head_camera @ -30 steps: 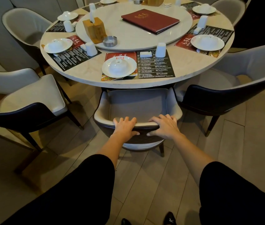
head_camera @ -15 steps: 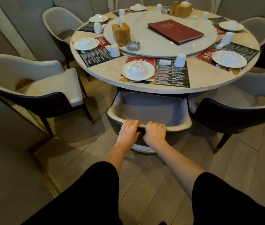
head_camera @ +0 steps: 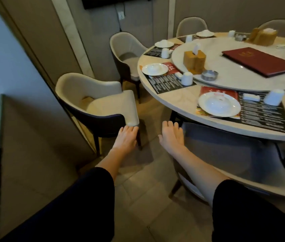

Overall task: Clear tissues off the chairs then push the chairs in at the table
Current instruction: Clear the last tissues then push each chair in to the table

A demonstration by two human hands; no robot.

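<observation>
Now that the near chair [head_camera: 225, 151] is sitting tucked under the table [head_camera: 173, 105], both grips are leaving its back and the view is swinging left to the next chair [head_camera: 92, 95], which is standing clear of the table. The left grip [head_camera: 127, 138] is touching that chair's arm end, fingers straight, clasping nothing. The right grip [head_camera: 172, 137] is hovering flat and empty beside the near chair's rim.

Both arms reach forward and down, forearms bare below dark sleeves [head_camera: 85, 198]. The left hand [head_camera: 127, 137] lies palm down, fingers straight and close together. The right hand [head_camera: 172, 137], beside it but apart, is palm down, fingers straight, thumb out.
</observation>
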